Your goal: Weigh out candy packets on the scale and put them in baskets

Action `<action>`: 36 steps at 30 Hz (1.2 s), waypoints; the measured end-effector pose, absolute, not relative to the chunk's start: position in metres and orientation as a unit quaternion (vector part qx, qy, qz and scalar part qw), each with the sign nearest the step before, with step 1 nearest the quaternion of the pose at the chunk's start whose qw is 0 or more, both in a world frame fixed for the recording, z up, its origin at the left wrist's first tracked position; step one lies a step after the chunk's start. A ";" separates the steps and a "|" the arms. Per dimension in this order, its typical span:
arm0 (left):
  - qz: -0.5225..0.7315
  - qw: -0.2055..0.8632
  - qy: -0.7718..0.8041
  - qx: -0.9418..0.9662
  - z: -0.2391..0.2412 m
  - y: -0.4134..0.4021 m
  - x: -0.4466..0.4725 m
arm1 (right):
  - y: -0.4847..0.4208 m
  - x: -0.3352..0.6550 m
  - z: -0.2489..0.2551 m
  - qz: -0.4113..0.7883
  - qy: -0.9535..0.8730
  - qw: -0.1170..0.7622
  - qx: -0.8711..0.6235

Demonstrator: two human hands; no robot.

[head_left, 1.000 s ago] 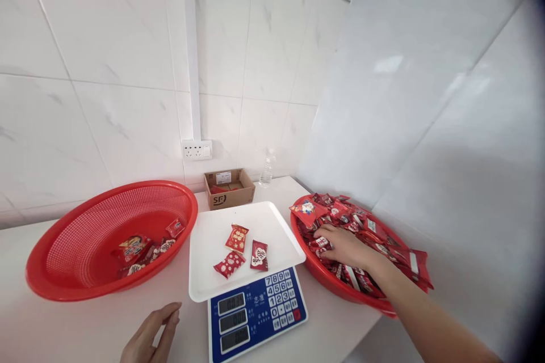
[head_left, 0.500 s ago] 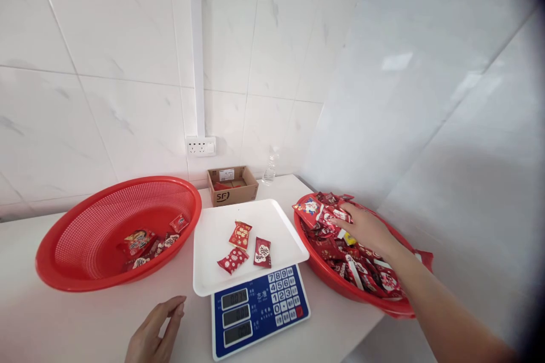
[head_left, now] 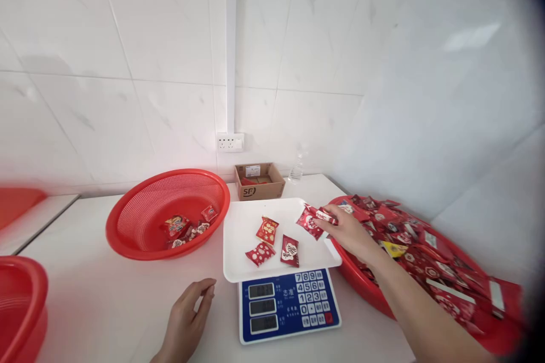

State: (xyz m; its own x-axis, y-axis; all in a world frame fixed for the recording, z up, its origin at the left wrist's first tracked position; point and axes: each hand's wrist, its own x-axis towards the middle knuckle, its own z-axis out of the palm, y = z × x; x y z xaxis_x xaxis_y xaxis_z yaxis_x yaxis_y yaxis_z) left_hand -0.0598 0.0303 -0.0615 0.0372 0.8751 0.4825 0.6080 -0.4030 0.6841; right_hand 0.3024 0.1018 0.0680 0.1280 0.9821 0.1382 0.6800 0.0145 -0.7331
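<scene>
My right hand (head_left: 347,232) is closed on a few small red snack packets (head_left: 310,222), held over the right edge of the white scale tray (head_left: 238,264). On the tray lie a red-and-gold packet (head_left: 268,230), a dotted red packet (head_left: 260,253) and a dark red packet (head_left: 290,250) with a white patch. Below the tray is the blue panel of the digital scale (head_left: 290,306). My left hand (head_left: 185,317) hovers left of the scale, loosely curled with thumb and forefinger slightly apart, holding nothing.
A red basin (head_left: 426,238) heaped with red packets stands at right. The red mesh basket (head_left: 140,204) on the left holds several packets. Behind the scale are a small cardboard box (head_left: 264,190) and a clear bottle (head_left: 297,169). Another red basin (head_left: 25,289) shows at lower left.
My right hand has lifted packets out of the right basin and moved left over the tray edge. The view has turned, bringing another red basin in at left.
</scene>
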 end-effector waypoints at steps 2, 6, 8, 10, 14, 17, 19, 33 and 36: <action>0.453 0.152 0.531 0.700 -0.062 0.029 -0.060 | 0.110 0.282 0.060 0.251 -0.622 0.360 -0.649; 0.449 0.171 0.546 0.686 -0.061 0.028 -0.061 | 0.120 0.262 0.046 0.300 -0.594 0.387 -0.638; 0.445 0.190 0.553 0.678 -0.061 0.029 -0.060 | 0.121 0.261 0.042 0.305 -0.584 0.398 -0.638; 0.441 0.210 0.560 0.669 -0.061 0.030 -0.060 | 0.122 0.263 0.041 0.300 -0.575 0.408 -0.643; 0.436 0.228 0.570 0.658 -0.059 0.031 -0.059 | 0.123 0.270 0.039 0.276 -0.567 0.417 -0.655; 0.438 0.228 0.571 0.656 -0.058 0.030 -0.059 | 0.123 0.270 0.035 0.254 -0.582 0.405 -0.658; 0.441 0.228 0.568 0.656 -0.058 0.030 -0.059 | 0.123 0.267 0.032 0.251 -0.598 0.394 -0.652; 0.447 0.223 0.564 0.658 -0.056 0.030 -0.058 | 0.106 0.254 0.045 0.376 -0.627 0.341 -0.591; 0.448 0.219 0.561 0.660 -0.056 0.030 -0.058 | 0.104 0.251 0.043 0.377 -0.627 0.334 -0.594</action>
